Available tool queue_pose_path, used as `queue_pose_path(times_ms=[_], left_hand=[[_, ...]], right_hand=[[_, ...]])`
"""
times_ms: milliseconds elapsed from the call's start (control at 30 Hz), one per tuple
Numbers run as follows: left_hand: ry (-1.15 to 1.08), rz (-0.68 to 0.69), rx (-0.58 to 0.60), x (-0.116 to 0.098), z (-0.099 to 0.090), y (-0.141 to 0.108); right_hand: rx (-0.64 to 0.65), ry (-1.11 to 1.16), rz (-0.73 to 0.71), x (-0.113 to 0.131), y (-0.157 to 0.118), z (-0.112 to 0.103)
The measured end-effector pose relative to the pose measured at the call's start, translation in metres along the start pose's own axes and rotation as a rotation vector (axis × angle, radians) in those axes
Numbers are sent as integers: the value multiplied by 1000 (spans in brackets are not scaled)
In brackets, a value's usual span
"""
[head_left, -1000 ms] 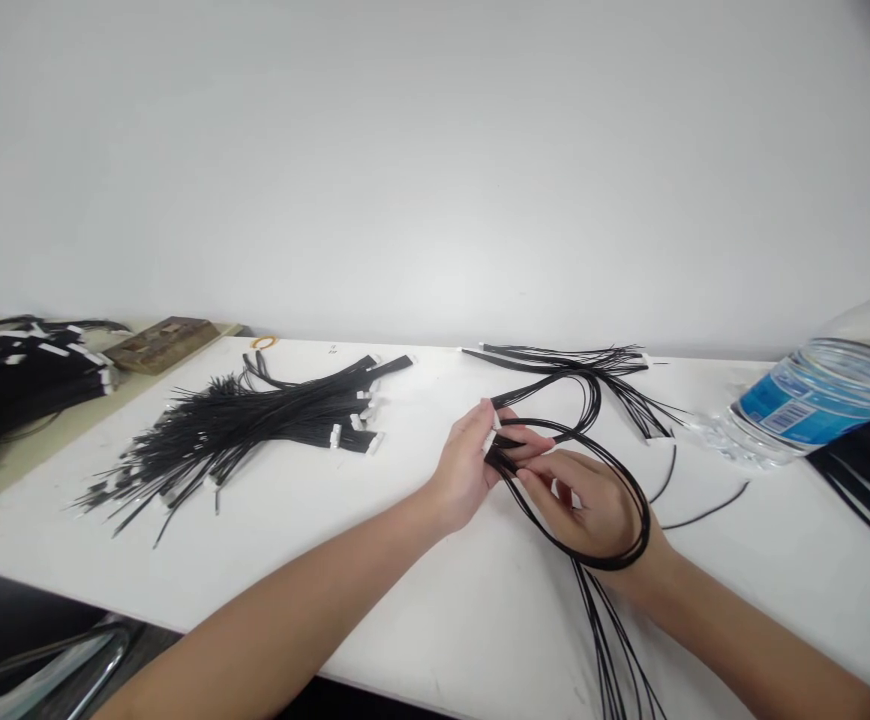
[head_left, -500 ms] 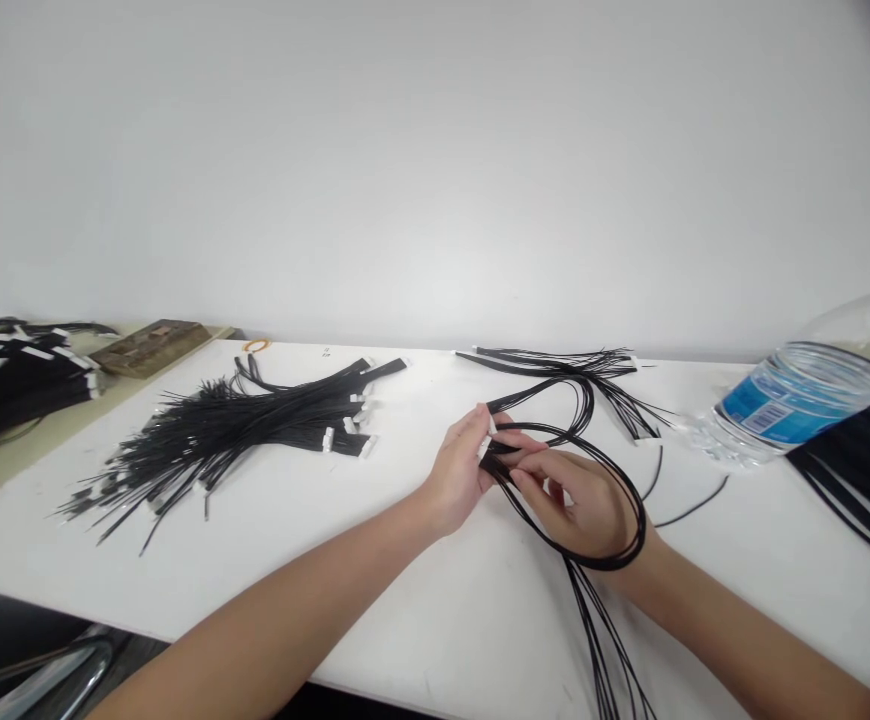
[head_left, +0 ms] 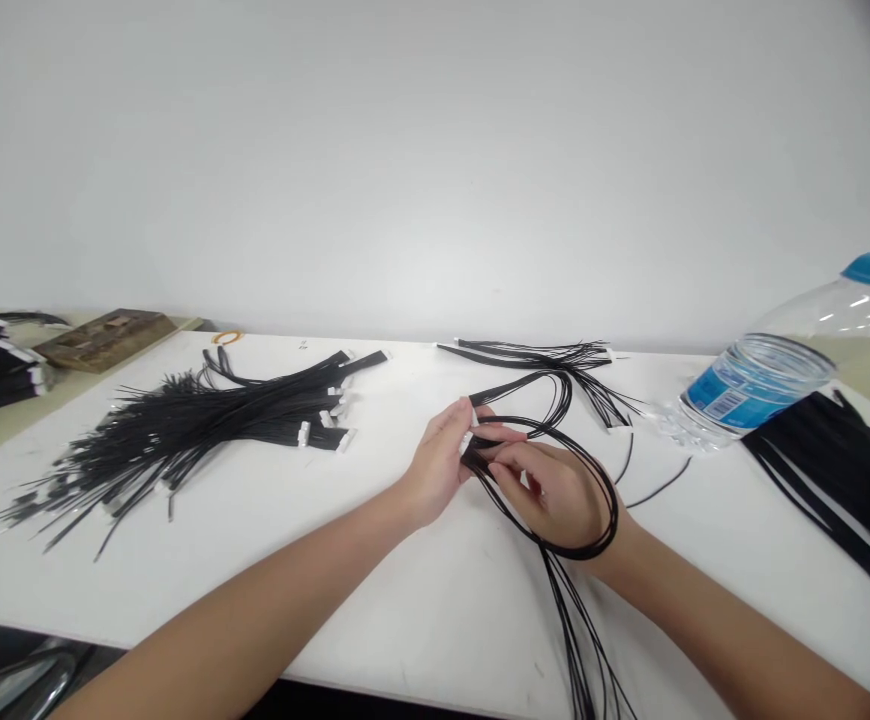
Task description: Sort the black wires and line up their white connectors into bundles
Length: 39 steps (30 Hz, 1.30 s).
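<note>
My left hand is closed on a white connector from which black wires run. These wires form a black wire harness that loops around my right wrist and hangs down toward the table's front edge. My right hand is closed beside the connector, its thumb and fingertips pinching black wires close to my left fingers. Exactly how many wires sit in that pinch is hidden. Behind the hands lie more black wire harnesses with white end connectors.
On the left of the white table lies a large pile of black harnesses. A clear plastic bottle with a blue label leans at the right, beside black cables. A wooden block and an orange ring lie at the back left.
The whole view has shifted, so everything appears further left and more of the bottle's blue top shows. Both hands keep nearly the same hold on the harness.
</note>
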<state>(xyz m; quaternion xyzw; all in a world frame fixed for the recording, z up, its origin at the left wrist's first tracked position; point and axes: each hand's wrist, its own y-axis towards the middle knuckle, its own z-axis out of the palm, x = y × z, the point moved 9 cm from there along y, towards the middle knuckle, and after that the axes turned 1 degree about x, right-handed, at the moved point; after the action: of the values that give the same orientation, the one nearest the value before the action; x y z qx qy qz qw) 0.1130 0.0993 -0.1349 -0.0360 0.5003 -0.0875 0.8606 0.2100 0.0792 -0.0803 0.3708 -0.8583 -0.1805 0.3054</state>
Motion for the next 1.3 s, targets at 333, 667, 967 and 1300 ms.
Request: queue_pose_path(times_ms=[333, 667, 967, 1300], left_hand=[[-35, -22, -72, -2, -4, 2], [-43, -93, -19, 1, -1, 4], [-86, -100, -25, -3, 1, 3], [-128, -71, -94, -7, -11, 7]], right_hand=[[100, 376, 192, -15, 4, 4], [429, 1313, 850, -44, -10, 12], [230, 1468, 825, -64, -3, -3], [-334, 1634, 666, -96, 3, -53]])
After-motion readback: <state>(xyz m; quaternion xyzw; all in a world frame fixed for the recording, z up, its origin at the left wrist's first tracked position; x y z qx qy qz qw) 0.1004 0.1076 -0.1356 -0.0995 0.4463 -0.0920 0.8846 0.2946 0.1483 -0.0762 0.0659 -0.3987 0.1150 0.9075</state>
